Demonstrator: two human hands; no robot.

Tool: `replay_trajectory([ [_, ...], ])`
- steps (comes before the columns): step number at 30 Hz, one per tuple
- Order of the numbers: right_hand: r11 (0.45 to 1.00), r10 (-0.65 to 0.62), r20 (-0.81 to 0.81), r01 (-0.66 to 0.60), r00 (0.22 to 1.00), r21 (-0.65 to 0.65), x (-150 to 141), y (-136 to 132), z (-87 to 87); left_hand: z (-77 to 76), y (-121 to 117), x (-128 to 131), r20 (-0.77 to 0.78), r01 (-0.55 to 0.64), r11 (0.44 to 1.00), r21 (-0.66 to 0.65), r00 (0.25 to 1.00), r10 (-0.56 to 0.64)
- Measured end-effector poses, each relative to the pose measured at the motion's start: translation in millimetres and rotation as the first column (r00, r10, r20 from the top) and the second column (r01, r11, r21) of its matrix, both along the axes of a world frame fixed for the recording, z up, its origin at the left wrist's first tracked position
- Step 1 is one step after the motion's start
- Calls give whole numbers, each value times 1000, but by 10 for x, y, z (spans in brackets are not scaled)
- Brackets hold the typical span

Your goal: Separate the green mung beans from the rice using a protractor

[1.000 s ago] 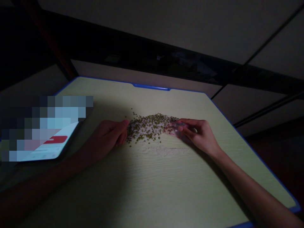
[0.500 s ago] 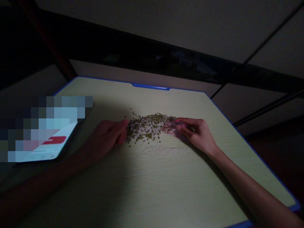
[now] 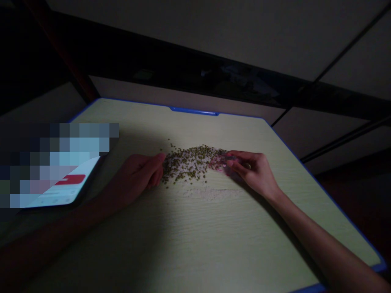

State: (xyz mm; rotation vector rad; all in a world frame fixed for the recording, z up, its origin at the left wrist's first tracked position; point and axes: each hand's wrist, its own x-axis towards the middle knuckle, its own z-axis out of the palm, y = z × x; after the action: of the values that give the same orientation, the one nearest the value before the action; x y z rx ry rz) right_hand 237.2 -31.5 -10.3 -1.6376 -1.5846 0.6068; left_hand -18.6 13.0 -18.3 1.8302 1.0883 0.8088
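A loose pile of small green beans (image 3: 200,154) mixed with white grains (image 3: 187,161) lies on the pale tabletop (image 3: 195,232). At its left end rests my left hand (image 3: 142,173), closed, the thumb pressed over the curled fingers; whatever they may hold is hidden. My right hand (image 3: 253,169) is at the right end, pinching thin see-through plastic with pink marks (image 3: 218,163), probably a small bag. That plastic touches the pile's edge. Nearer to me, a thin streak of pale powder or fine grains (image 3: 210,193) is spread.
To the left a tablet (image 3: 61,195) with a lit screen leans at an angle, partly blurred out. A blue rim edges the table, with a raised blue handle (image 3: 194,111) at the far side. Pale cabinet panels (image 3: 195,36) stand behind.
Almost nothing differs. Both hands hold their places at the ends of the pile, and the plastic by my right hand has shifted very slightly.
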Motion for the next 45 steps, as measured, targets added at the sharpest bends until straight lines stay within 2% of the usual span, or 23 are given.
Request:
replay_trajectory([
  [6,999,38,36,-39,999,19,10,-19,21,8,-4,-16,-9,0,1000,-1,1000,0],
  [16,999,-26,27,25,999,38,13,-11,37,9,-8,2,-3,3,1000,12,1000,-3],
  [24,1000,22,-25,-22,999,-9,23,-1,-12,24,-11,2,0,14,1000,-3,1000,-14],
  [32,998,63,52,-64,997,15,38,-31,21,17,-5,-6,-3,7,1000,-14,1000,-7],
  [39,999,50,24,-50,998,-1,47,-13,-9,17,-6,14,-4,13,1000,-15,1000,-13],
  [45,994,109,53,-110,993,14,73,-18,-2,39,-18,6,-11,3,1000,-7,1000,-3],
])
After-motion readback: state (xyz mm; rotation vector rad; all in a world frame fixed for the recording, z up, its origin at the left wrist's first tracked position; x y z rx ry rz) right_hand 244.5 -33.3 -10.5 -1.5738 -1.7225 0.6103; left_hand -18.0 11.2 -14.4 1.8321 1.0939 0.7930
